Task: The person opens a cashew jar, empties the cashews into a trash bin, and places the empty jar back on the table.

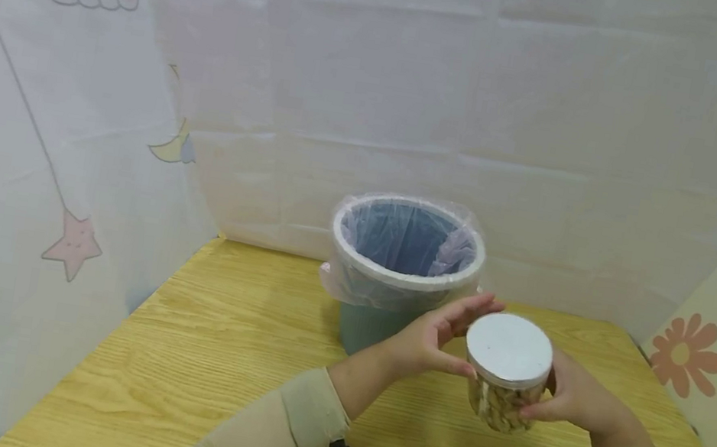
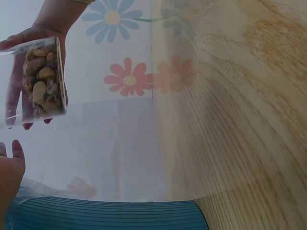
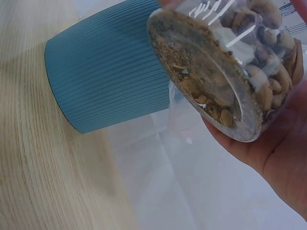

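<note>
Bin (image 1: 371, 326) at left, lidded jar (image 1: 506, 373) to its right, raised above the table (image 1: 229, 343).
The left hand (image 1: 420, 345) is spread beside the jar; the right hand (image 1: 576, 399) clasps it, apparently alone, so slackening could drop it.

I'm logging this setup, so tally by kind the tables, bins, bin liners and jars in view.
Tables: 1, wood-grained table
Bins: 1, blue-green bin
Bin liners: 1, see-through liner draped over the rim
Jars: 1, clear jar with nut-like pieces
Total: 4
</note>
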{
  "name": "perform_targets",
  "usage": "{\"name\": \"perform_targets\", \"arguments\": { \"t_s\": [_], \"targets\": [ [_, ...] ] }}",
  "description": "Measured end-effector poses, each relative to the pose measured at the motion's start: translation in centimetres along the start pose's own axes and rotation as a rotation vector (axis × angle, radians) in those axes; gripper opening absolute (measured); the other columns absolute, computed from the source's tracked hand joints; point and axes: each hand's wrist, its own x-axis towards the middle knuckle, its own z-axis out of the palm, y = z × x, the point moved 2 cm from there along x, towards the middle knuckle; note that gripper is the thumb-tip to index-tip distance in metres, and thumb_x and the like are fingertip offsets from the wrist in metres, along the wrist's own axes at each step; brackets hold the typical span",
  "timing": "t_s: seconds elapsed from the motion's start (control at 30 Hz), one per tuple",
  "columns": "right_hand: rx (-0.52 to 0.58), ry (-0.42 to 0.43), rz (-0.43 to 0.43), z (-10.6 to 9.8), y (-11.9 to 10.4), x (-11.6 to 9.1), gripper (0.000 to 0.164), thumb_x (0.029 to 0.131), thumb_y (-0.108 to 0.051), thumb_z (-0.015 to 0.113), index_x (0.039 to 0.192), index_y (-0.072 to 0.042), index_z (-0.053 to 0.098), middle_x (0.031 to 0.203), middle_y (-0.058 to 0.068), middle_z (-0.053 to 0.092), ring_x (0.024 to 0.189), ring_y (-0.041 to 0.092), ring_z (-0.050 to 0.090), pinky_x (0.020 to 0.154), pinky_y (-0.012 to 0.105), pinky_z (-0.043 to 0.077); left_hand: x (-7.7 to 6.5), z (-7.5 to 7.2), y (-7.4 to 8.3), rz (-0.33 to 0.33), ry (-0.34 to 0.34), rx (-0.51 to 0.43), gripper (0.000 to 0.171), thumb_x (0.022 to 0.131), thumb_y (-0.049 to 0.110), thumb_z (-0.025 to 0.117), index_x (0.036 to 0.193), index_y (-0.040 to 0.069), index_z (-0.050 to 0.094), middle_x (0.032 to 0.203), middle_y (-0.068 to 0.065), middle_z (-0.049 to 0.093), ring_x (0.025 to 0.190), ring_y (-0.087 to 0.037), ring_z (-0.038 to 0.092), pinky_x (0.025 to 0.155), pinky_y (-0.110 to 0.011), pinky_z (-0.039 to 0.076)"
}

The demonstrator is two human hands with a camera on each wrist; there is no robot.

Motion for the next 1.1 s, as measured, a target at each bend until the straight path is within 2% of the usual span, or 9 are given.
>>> {"name": "perform_targets", "arguments": {
  "t_s": [0.13, 0.4, 0.63, 0.83, 0.97, 1.1],
  "targets": [
    [0.044, -0.046, -0.037, 0.1, -0.1, 0.1, 0.084, 0.064, 0.011, 0.071, 0.135, -0.005, 0.029, 0.124, -0.002, 0.048, 0.109, 0.008, 0.050, 0.083, 0.027, 0.048, 0.0, 0.0, 0.2, 0.002, -0.015, -0.012, 0.091, 0.067, -0.031, 0.058, 0.142, -0.007, 0.013, 0.145, -0.025, 0.023, 0.134, -0.021, 0.027, 0.106, -0.031, 0.028],
    [0.152, -0.132, -0.022, 0.5, 0.1, 0.1, 0.081, 0.070, 0.011, 0.068, 0.137, -0.005, 0.027, 0.126, -0.001, 0.046, 0.110, 0.012, 0.051, 0.083, 0.033, 0.050, -0.2, 0.3, -0.6, -0.028, -0.029, 0.007, 0.096, 0.066, -0.028, 0.062, 0.145, 0.001, 0.015, 0.146, -0.018, 0.027, 0.132, -0.010, 0.029, 0.108, -0.027, 0.021],
    [0.121, -0.126, -0.036, 0.6, 0.1, 0.2, 0.082, 0.070, 0.011, 0.069, 0.138, -0.003, 0.026, 0.126, 0.000, 0.046, 0.109, 0.012, 0.051, 0.081, 0.033, 0.051, -0.1, 0.4, -0.8, -0.023, -0.034, -0.002, 0.098, 0.064, -0.028, 0.063, 0.145, 0.001, 0.015, 0.146, -0.018, 0.028, 0.132, -0.010, 0.029, 0.110, -0.026, 0.016],
    [0.107, -0.112, -0.032, 0.6, 0.1, 0.3, 0.082, 0.068, 0.012, 0.068, 0.137, -0.004, 0.027, 0.125, 0.001, 0.047, 0.109, 0.012, 0.051, 0.080, 0.032, 0.051, 0.0, 0.4, -1.0, -0.023, -0.031, 0.004, 0.098, 0.065, -0.028, 0.063, 0.146, 0.002, 0.016, 0.146, -0.018, 0.028, 0.131, -0.009, 0.030, 0.109, -0.026, 0.017],
    [0.074, -0.082, -0.009, 0.7, 0.2, 0.4, 0.085, 0.066, 0.013, 0.070, 0.137, -0.007, 0.028, 0.123, 0.000, 0.048, 0.108, 0.010, 0.051, 0.082, 0.029, 0.049, 0.0, 0.5, -1.0, -0.033, -0.004, 0.023, 0.096, 0.066, -0.025, 0.065, 0.145, 0.004, 0.018, 0.145, -0.016, 0.031, 0.130, -0.009, 0.032, 0.108, -0.026, 0.023],
    [0.042, -0.048, 0.009, 0.7, 0.4, 0.5, 0.084, 0.066, 0.014, 0.070, 0.136, -0.006, 0.029, 0.122, 0.000, 0.049, 0.106, 0.010, 0.051, 0.082, 0.027, 0.049, -0.1, 0.4, -1.2, -0.064, 0.051, 0.103, 0.091, 0.068, -0.017, 0.070, 0.144, 0.008, 0.025, 0.142, -0.010, 0.038, 0.125, -0.007, 0.038, 0.106, -0.025, 0.027]
  ]
}}
